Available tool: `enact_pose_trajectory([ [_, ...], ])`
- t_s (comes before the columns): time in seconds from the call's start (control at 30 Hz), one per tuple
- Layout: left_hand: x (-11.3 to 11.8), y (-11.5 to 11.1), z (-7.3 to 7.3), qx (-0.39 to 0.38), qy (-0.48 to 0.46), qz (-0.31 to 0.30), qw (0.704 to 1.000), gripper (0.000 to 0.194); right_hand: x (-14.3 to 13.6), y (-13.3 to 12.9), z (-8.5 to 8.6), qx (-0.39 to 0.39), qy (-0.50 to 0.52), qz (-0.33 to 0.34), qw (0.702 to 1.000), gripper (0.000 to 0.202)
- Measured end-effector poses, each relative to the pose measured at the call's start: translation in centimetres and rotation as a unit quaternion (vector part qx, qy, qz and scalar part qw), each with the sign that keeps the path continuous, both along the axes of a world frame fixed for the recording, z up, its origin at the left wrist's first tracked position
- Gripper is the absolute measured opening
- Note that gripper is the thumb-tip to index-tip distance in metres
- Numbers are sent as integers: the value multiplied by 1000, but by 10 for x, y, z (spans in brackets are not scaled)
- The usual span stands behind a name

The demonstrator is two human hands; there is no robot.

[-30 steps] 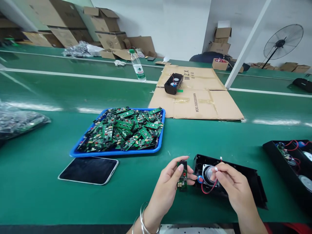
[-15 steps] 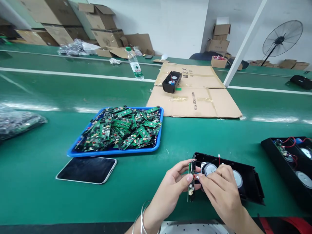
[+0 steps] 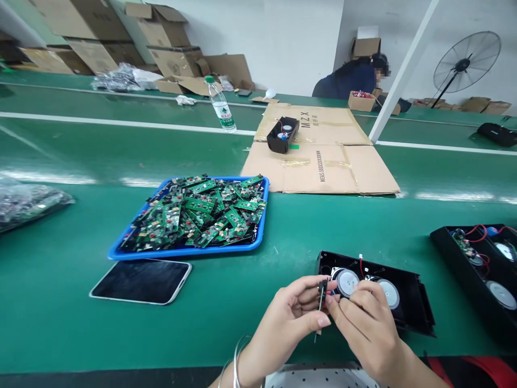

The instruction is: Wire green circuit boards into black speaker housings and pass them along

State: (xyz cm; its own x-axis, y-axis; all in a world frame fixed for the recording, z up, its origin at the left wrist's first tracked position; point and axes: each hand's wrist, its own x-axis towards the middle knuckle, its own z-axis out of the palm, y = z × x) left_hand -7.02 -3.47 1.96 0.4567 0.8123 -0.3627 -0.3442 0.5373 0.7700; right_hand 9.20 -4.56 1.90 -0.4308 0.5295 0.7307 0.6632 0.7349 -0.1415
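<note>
My left hand (image 3: 297, 312) is closed on a small circuit board (image 3: 321, 302), which is turned edge-on to the camera. Close against it, my right hand (image 3: 365, 323) has its thumb and fingers pinched at the board's right side; what they hold is hidden. Behind both hands lies an open black speaker housing (image 3: 412, 302) with two round speakers (image 3: 347, 282) and a thin red wire with a white plug (image 3: 361, 258) standing up. A blue tray (image 3: 183, 252) heaped with green circuit boards (image 3: 202, 210) is to the left.
A phone (image 3: 141, 281) lies before the tray. More black housings are at the right (image 3: 456, 253) and on flat cardboard (image 3: 335, 167). A bottle (image 3: 222, 110) stands farther back. At the far table, a person (image 3: 351, 78) leans beside a small box. A bagged bundle (image 3: 32, 202) sits left.
The board in my left hand has turned from showing part of its face to nearly edge-on. My right hand stays close to it. A person has come into view at the far table.
</note>
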Motion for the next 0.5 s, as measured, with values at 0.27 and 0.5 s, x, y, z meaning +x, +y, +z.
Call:
enact_pose_trajectory([
  [0.27,-1,-3,-3,10,13,-9,1000,40,0,0,-1,2,-5,21,1000,18],
  [0.5,6,-4,-2,34,25,17,999,59,1,6,-13,-89,108,-1,990,14],
])
